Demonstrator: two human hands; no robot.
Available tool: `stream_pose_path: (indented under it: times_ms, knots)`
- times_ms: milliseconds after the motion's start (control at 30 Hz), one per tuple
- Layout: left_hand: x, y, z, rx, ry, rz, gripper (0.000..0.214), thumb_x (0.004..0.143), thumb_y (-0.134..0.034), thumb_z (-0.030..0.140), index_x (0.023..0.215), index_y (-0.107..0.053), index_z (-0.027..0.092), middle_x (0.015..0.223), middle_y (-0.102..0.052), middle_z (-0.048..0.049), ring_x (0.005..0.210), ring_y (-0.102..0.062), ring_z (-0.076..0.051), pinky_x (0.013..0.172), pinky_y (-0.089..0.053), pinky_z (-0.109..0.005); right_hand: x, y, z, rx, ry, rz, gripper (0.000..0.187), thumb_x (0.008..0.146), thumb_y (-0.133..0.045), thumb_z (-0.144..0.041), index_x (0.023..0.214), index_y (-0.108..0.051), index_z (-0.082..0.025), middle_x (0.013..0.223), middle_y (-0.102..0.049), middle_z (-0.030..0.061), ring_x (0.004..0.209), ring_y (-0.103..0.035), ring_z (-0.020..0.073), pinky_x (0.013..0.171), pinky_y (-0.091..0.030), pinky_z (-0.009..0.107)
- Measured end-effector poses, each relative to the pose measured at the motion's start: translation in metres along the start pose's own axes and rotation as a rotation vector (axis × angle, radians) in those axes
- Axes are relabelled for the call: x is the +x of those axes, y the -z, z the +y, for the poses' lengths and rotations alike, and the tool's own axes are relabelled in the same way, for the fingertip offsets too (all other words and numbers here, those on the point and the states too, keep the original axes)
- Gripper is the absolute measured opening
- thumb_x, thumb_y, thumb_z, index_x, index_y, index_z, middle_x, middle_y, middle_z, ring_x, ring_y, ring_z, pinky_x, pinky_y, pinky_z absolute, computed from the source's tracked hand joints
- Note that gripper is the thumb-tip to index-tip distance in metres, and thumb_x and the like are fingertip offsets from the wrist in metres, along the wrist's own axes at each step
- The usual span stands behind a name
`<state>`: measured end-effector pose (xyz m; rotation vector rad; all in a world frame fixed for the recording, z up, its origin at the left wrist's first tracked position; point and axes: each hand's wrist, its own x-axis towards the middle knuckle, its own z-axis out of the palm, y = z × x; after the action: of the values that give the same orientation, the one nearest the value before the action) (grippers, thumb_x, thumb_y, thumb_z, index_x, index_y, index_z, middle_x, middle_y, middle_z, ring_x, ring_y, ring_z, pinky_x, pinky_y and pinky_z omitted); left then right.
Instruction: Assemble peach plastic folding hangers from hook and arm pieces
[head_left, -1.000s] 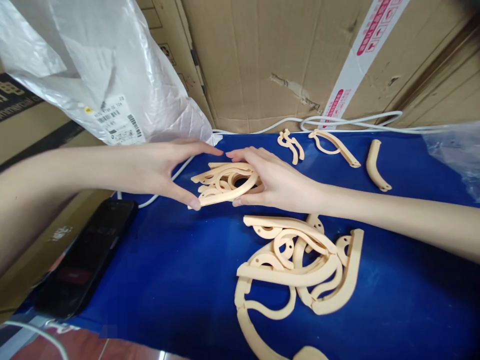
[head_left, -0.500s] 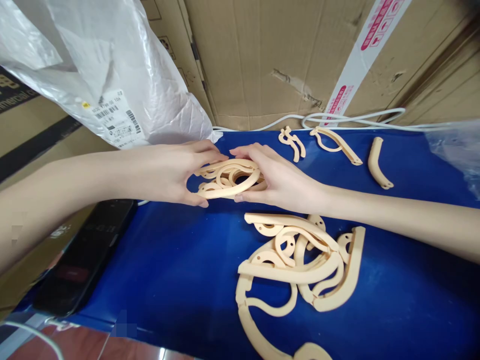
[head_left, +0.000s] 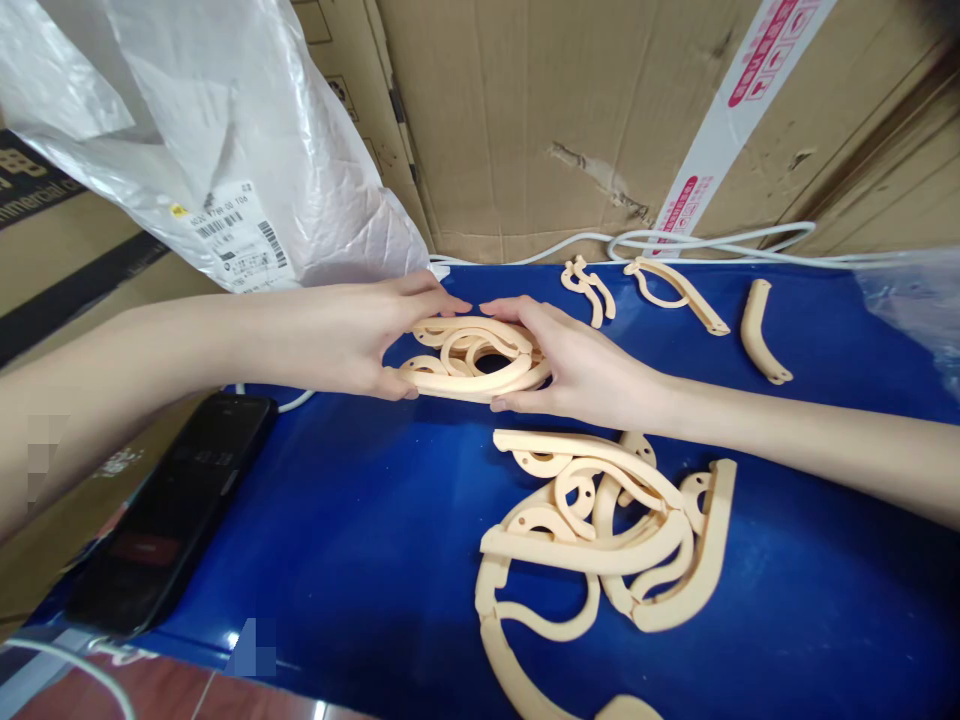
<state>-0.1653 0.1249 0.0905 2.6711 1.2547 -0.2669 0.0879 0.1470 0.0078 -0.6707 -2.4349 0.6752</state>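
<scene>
Head view: fingers of left hand (head_left: 352, 340) and right hand (head_left: 589, 372) clamped on opposite ends of bundle of beige curved parts (head_left: 472, 360), over far part of blue counter (head_left: 337, 520). Loose pile (head_left: 607, 530) nearer; black phone (head_left: 172, 510) at left edge.

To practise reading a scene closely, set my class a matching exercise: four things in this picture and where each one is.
Things:
1 held stack
2 phone
3 plastic bag
4 loose pile

Places:
a far left, against the cardboard
b between the left hand and right hand
c near side of the blue mat
d at the mat's left edge

Pairs: 1-b, 2-d, 3-a, 4-c
</scene>
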Motion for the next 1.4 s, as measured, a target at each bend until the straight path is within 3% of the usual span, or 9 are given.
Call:
stream_pose_path:
  times_ms: [233,467,667,833,967,1033,1200,1400]
  knots:
    - [0.004,0.002,0.005,-0.082,0.017,-0.055,0.07,0.089,-0.059,0.036,0.153,-0.033,0.021,0.151,-0.048,-0.0103,0.13,-0.055,-0.028,0.108,-0.046,-0.038,-0.002,0.001,0.002,0.012,-0.013,-0.019,0.083,0.074,-0.084,-0.041,0.142,-0.041,-0.02,0.142,-0.059,0.0133,0.129,-0.058,0.0308,0.103,-0.05,0.049]
    - [0.007,0.002,0.003,-0.109,-0.007,-0.065,0.068,0.084,-0.062,0.03,0.148,-0.042,0.022,0.141,-0.058,-0.006,0.123,-0.058,-0.026,0.105,-0.048,-0.036,-0.002,-0.003,0.005,-0.005,-0.029,-0.058,0.088,0.072,-0.085,-0.032,0.145,-0.037,-0.017,0.144,-0.057,0.0131,0.13,-0.057,0.0283,0.106,-0.049,0.045]
    - [0.008,0.003,0.006,-0.137,-0.016,-0.054,0.063,0.085,-0.06,0.026,0.146,-0.044,0.023,0.14,-0.058,-0.0054,0.122,-0.059,-0.024,0.104,-0.048,-0.034,-0.003,-0.003,0.006,-0.002,-0.021,-0.037,0.087,0.072,-0.084,-0.03,0.145,-0.037,-0.019,0.143,-0.058,0.0119,0.128,-0.058,0.0285,0.104,-0.05,0.046]
    - [0.007,-0.008,-0.005,-0.126,-0.014,-0.056,0.083,0.079,-0.067,0.038,0.154,-0.034,0.022,0.148,-0.053,-0.0084,0.131,-0.054,-0.03,0.11,-0.045,-0.039,-0.004,-0.003,0.007,-0.016,-0.022,-0.04,0.088,0.071,-0.085,-0.034,0.145,-0.038,-0.02,0.143,-0.059,0.0128,0.127,-0.059,0.0307,0.104,-0.05,0.049]
    - [0.005,-0.017,-0.014,-0.113,0.025,-0.074,0.096,0.075,-0.067,0.044,0.159,-0.025,0.021,0.161,-0.038,-0.0115,0.143,-0.043,-0.035,0.118,-0.038,-0.044,-0.006,0.0,0.01,-0.05,-0.055,-0.06,0.093,0.072,-0.085,-0.039,0.147,-0.035,-0.019,0.14,-0.06,0.0142,0.124,-0.061,0.0323,0.103,-0.051,0.051]
    - [0.007,-0.018,-0.015,-0.117,0.055,-0.087,0.098,0.074,-0.064,0.043,0.16,-0.023,0.021,0.163,-0.034,-0.012,0.145,-0.042,-0.036,0.118,-0.037,-0.045,-0.008,0.001,0.011,-0.054,-0.073,-0.06,0.091,0.072,-0.085,-0.04,0.147,-0.035,-0.021,0.136,-0.063,0.0132,0.121,-0.063,0.0327,0.1,-0.052,0.051]
    - [0.012,-0.015,-0.01,-0.089,0.042,-0.097,0.095,0.072,-0.06,0.036,0.159,-0.025,0.022,0.159,-0.043,-0.0101,0.136,-0.053,-0.033,0.112,-0.044,-0.041,-0.01,0.002,0.009,-0.074,-0.1,-0.048,0.09,0.073,-0.084,-0.041,0.147,-0.036,-0.02,0.133,-0.065,0.014,0.119,-0.064,0.0333,0.098,-0.053,0.052]
    - [0.009,-0.016,-0.009,-0.063,0.086,-0.105,0.098,0.078,-0.064,0.04,0.161,-0.017,0.015,0.164,-0.033,-0.0155,0.142,-0.045,-0.034,0.117,-0.038,-0.046,-0.017,0.006,0.013,-0.083,-0.072,-0.043,0.091,0.074,-0.084,-0.041,0.148,-0.036,-0.018,0.136,-0.063,0.0141,0.124,-0.062,0.033,0.102,-0.051,0.052]
